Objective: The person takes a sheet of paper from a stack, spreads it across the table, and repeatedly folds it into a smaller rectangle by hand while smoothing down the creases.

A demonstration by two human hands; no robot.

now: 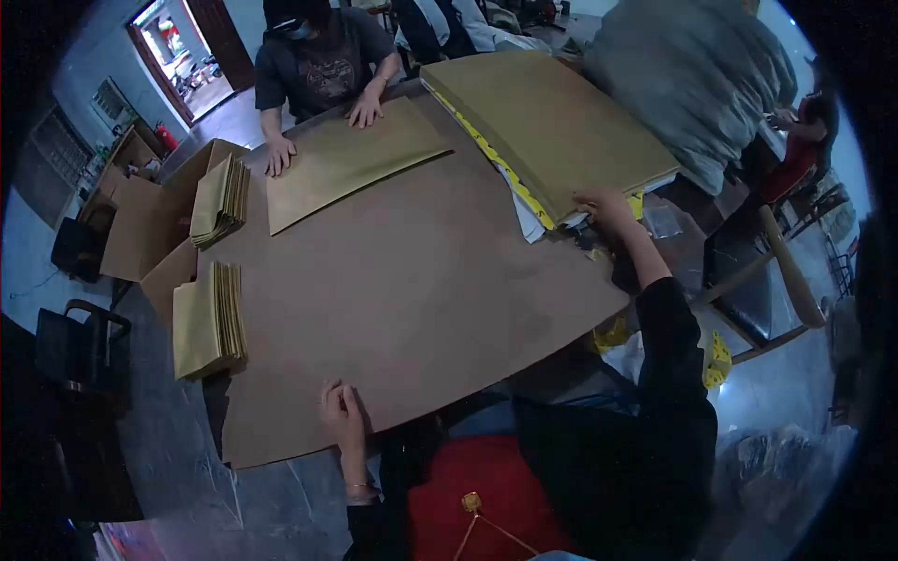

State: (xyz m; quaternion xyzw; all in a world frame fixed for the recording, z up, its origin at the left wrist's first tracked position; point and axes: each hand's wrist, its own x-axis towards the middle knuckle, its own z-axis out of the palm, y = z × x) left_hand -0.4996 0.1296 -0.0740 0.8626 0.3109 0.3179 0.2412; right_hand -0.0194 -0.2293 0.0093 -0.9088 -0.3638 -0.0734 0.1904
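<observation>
A thick stack of large brown paper sheets (552, 112) lies at the back right of the table, with yellow and white wrapping along its left side. My right hand (608, 210) is at the stack's near corner, fingers over the top sheet and closed on its edge; the thumb is partly hidden. Loosely curled, my left hand (342, 411) rests at the table's near edge and holds nothing visible. Opposite me, a co-worker's two hands (365, 107) press flat on a folded brown paper piece (351, 159).
Two bundles of folded brown paper, a farther bundle (220, 201) and a nearer bundle (208, 323), stand at the table's left edge by an open cardboard box (150, 229). A big grey sack (692, 75) stands behind the sheets. A wooden chair (781, 271) is at right.
</observation>
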